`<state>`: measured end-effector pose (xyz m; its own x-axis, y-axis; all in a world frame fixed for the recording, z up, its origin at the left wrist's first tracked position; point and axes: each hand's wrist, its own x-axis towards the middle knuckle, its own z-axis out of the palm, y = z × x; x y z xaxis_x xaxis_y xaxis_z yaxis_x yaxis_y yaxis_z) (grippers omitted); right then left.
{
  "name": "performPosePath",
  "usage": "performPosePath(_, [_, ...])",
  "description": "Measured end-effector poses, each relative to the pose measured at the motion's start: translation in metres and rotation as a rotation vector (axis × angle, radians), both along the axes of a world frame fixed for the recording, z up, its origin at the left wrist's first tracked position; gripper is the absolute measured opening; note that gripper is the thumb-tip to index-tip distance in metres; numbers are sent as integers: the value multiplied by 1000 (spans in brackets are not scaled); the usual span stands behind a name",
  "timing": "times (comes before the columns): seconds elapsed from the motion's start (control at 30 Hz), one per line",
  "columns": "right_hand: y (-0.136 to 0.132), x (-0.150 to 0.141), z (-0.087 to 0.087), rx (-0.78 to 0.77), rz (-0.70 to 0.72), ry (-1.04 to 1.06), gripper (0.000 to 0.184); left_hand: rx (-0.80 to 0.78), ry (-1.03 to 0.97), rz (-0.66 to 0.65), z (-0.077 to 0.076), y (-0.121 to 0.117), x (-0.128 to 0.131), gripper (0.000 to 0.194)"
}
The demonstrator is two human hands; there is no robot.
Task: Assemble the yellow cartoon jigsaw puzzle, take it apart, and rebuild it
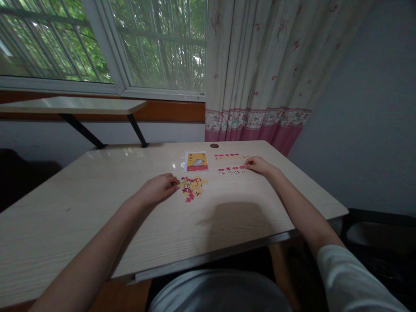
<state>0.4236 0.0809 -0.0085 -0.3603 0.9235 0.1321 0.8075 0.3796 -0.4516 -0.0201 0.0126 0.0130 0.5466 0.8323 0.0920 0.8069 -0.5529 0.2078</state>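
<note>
My left hand [162, 186] rests at the left edge of a loose pile of yellow and red jigsaw puzzle pieces [192, 186]. Its fingers are closed in a pinch, and whatever is between them is too small to make out. My right hand [258, 164] is at the right end of a short row of red puzzle pieces [231, 168], thumb and fingertips closed on a red piece there. Just below that row lie several whitish pieces [232, 172]. Farther back are a red row [226, 154] and a yellowish row [230, 158].
A picture card [196, 162] with a white cartoon animal on yellow and red lies behind the pile. The wooden desk [107, 182] has a round cable hole [214, 146] at the back. A raised shelf [71, 104] stands at back left; a curtain [253, 86] hangs behind.
</note>
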Motion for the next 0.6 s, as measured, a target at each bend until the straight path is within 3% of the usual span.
performPosePath(0.37, [-5,-8,8,97,-18,-101,17,-14,-31,8,0,-1,3,31])
performPosePath(0.6, [-18,-27,18,189,-24,-89,19,-10,-66,13,-1,-2,7,31])
